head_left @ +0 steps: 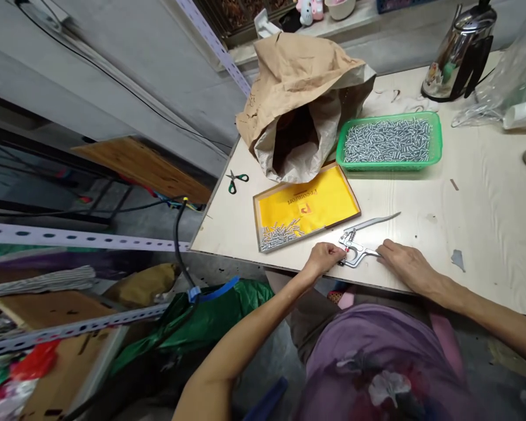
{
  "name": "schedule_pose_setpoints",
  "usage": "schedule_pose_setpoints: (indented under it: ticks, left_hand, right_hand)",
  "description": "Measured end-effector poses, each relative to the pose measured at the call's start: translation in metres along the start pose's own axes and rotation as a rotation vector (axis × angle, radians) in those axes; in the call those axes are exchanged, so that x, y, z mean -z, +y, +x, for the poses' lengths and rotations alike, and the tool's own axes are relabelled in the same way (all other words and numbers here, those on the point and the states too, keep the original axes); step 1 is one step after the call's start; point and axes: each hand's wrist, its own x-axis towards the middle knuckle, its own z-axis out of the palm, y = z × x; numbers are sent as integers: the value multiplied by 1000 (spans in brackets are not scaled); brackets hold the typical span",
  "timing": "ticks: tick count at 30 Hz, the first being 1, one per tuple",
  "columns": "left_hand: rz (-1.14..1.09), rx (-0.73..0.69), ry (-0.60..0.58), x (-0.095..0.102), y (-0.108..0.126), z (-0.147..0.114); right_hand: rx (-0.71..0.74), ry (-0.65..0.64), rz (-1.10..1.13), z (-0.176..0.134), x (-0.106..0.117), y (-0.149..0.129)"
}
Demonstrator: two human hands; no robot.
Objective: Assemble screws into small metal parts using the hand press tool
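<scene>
Metal spring-loaded pliers (pixel 354 256) lie near the table's front edge, their upper handle pointing up and to the right. My left hand (pixel 324 259) is closed in a pinch at the head of the pliers, beside a small red spot. What sits between those fingertips is too small to make out. At the end of the lower handle, my right hand (pixel 401 263) has its fingers closed on the tip. Just behind the pliers lies a shallow box lid (pixel 355 207) with a yellow lining, with small silvery springs (pixel 278 235) heaped in its near left corner.
A green plastic basket (pixel 438 146) full of similar metal pieces stands behind the tool. Left of it, an open brown paper bag (pixel 302 70) rests on the table. Scissors (pixel 235 180) lie near the left edge; a kettle (pixel 460 52) and clear plastic bag (pixel 508 82) stand back right.
</scene>
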Motion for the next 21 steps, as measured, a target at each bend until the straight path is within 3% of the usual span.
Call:
schedule_pose_setpoints:
  ticks: [7, 11, 16, 21]
  left_hand:
    - [82, 29, -151, -2, 7, 2]
    - [73, 122, -191, -7, 4, -1]
    - [-6, 165, -182, -11, -3, -10]
    - [-35, 168, -129, -17, -7, -18]
  right_hand:
    - [58, 107, 33, -5, -3, 9]
    - [70, 79, 39, -7, 3, 12]
    - [133, 166, 17, 3, 6, 35]
    - [211, 110, 13, 23, -3, 56]
